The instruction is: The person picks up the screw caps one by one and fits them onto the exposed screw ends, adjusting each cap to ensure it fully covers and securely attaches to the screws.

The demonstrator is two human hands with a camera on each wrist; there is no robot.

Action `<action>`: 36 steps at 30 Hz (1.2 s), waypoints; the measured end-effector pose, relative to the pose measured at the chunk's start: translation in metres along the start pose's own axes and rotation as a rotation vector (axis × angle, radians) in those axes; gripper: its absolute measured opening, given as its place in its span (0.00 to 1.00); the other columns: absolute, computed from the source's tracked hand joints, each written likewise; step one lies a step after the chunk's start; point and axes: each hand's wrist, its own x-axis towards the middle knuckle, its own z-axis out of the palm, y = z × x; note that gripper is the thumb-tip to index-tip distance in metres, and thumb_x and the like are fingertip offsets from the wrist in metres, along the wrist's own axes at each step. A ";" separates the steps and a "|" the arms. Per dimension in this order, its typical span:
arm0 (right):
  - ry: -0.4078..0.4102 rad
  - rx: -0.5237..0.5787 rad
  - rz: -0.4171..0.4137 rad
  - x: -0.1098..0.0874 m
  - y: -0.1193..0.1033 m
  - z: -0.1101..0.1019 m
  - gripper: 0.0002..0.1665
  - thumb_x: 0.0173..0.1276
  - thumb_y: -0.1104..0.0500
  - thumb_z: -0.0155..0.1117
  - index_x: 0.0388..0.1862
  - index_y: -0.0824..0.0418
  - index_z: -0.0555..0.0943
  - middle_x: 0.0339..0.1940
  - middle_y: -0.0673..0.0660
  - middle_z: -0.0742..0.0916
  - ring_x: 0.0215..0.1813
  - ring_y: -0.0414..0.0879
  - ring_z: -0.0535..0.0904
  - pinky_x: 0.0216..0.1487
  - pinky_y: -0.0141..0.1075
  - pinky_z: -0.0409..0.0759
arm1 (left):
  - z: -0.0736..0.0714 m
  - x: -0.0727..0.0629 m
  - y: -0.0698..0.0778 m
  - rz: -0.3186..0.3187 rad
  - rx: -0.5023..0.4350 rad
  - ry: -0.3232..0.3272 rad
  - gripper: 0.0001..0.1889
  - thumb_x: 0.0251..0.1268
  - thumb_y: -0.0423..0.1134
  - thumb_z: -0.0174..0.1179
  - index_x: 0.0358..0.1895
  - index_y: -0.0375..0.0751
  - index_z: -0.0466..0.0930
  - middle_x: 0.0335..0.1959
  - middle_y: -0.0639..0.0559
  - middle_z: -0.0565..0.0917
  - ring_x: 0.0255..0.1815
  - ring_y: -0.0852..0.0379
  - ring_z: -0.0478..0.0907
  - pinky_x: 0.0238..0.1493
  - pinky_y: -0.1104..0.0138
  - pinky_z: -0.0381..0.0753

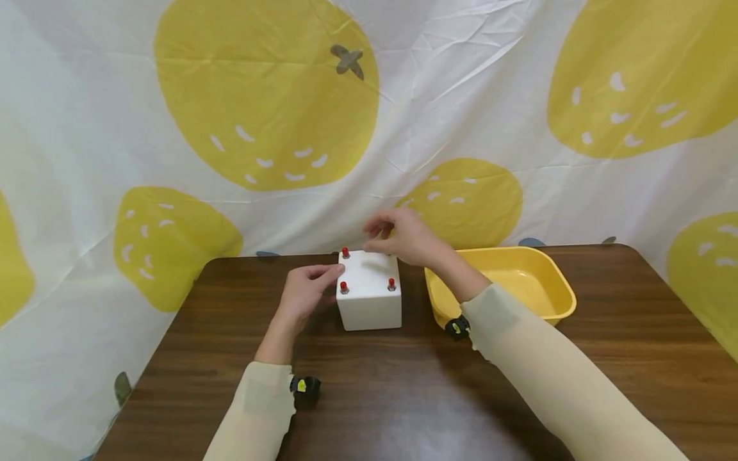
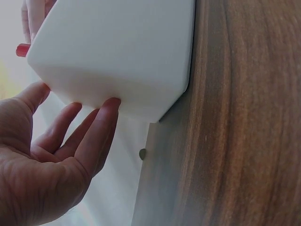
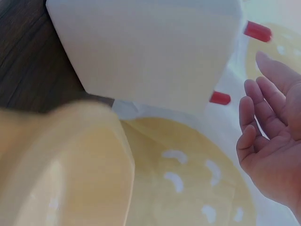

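A white box (image 1: 369, 312) stands on the table, with several small red-capped posts (image 1: 343, 287) sticking up from metal collars near its top corners. My left hand (image 1: 305, 291) is at the box's left side. Its thumb lies at the top edge, and the fingertips (image 2: 112, 102) touch the side wall, fingers fairly straight. Over the far right part of the box top hovers my right hand (image 1: 403, 235), palm down and fingers loosely bent. The right wrist view shows that hand holding nothing, beside two red posts (image 3: 220, 98). In the head view it covers the far right corner.
To the right of the box sits a yellow plastic basin (image 1: 556, 282), partly behind the right forearm. Dark wood-grain table (image 1: 369, 390) lies under everything. A white cloth with yellow fruit prints (image 1: 271, 89) hangs right behind the table's far edge.
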 end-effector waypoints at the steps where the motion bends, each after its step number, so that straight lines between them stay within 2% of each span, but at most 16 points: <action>1: 0.002 -0.001 0.002 -0.002 0.000 -0.002 0.18 0.67 0.58 0.80 0.53 0.64 0.88 0.45 0.57 0.90 0.47 0.50 0.83 0.47 0.41 0.84 | 0.000 0.000 0.000 -0.001 0.000 0.002 0.26 0.70 0.54 0.72 0.59 0.36 0.88 0.56 0.42 0.87 0.53 0.47 0.84 0.55 0.49 0.88; 6: 0.028 -0.006 -0.003 -0.013 -0.002 -0.013 0.18 0.66 0.58 0.81 0.52 0.64 0.88 0.47 0.60 0.90 0.49 0.53 0.83 0.51 0.43 0.82 | -0.003 -0.001 0.002 0.009 0.013 0.004 0.26 0.71 0.53 0.72 0.60 0.35 0.87 0.57 0.41 0.87 0.54 0.47 0.84 0.54 0.50 0.89; 13: 0.067 -0.039 0.007 -0.030 -0.003 -0.025 0.17 0.65 0.58 0.81 0.50 0.60 0.89 0.47 0.56 0.90 0.48 0.51 0.81 0.54 0.48 0.82 | -0.008 -0.002 0.004 0.014 0.036 0.007 0.26 0.72 0.53 0.71 0.62 0.36 0.86 0.58 0.41 0.86 0.54 0.46 0.84 0.57 0.49 0.88; 18: 0.080 -0.066 0.026 -0.044 -0.002 -0.035 0.18 0.67 0.56 0.80 0.53 0.59 0.88 0.48 0.53 0.90 0.49 0.51 0.81 0.53 0.47 0.82 | -0.011 -0.004 0.005 0.042 0.072 0.014 0.27 0.73 0.55 0.70 0.62 0.36 0.86 0.58 0.41 0.86 0.54 0.46 0.84 0.54 0.52 0.89; 28: 0.134 -0.115 0.050 -0.079 0.007 -0.054 0.16 0.69 0.54 0.79 0.52 0.58 0.89 0.49 0.52 0.90 0.50 0.53 0.81 0.52 0.48 0.80 | -0.018 -0.008 0.010 0.095 0.090 0.029 0.27 0.75 0.54 0.68 0.63 0.35 0.84 0.57 0.39 0.87 0.55 0.43 0.86 0.53 0.50 0.89; 32: 0.170 -0.164 0.047 -0.094 0.013 -0.061 0.14 0.70 0.55 0.79 0.51 0.58 0.89 0.48 0.52 0.91 0.49 0.52 0.81 0.47 0.47 0.79 | -0.024 -0.016 0.015 0.149 0.165 0.041 0.28 0.75 0.55 0.68 0.64 0.36 0.84 0.57 0.39 0.87 0.55 0.40 0.86 0.53 0.48 0.89; 36: 0.200 -0.229 0.045 -0.110 0.015 -0.070 0.14 0.71 0.55 0.77 0.52 0.57 0.89 0.48 0.53 0.91 0.49 0.51 0.82 0.45 0.46 0.79 | -0.031 -0.026 0.019 0.225 0.327 0.097 0.30 0.74 0.60 0.66 0.65 0.41 0.85 0.56 0.43 0.87 0.52 0.42 0.87 0.52 0.49 0.89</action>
